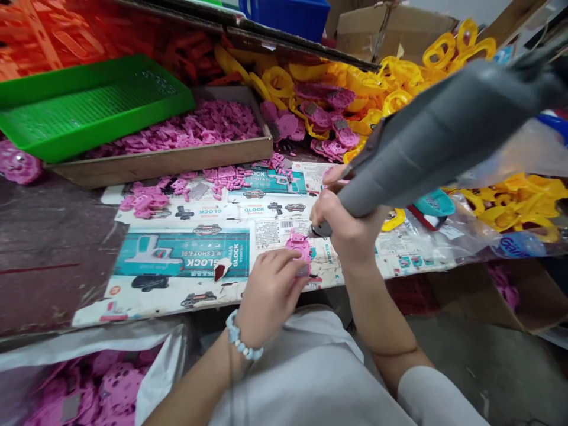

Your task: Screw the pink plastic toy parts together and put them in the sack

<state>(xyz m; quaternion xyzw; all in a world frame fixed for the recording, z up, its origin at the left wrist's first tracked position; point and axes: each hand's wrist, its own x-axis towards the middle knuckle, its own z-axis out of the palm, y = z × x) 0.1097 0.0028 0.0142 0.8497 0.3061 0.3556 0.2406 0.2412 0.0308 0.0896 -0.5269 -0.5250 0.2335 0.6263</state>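
Note:
My left hand (pixel 268 297) holds a small pink plastic moulded part (pixel 299 246) upright against the printed cardboard sheet (pixel 181 260). My right hand (pixel 348 228) grips a large grey handheld rotary tool (pixel 435 133). The tool's metal nose (pixel 320 231) sits right beside the pink part's edge, and the contact point is hard to make out. A beaded bracelet (pixel 242 337) circles my left wrist.
Loose pink pieces lie in a cardboard tray (pixel 160 165) beneath a tilted green plastic tray (pixel 89 106). Yellow plastic parts (pixel 510 204) are heaped on the right and at the back. A white bag (pixel 89 378) of pink parts sits at lower left.

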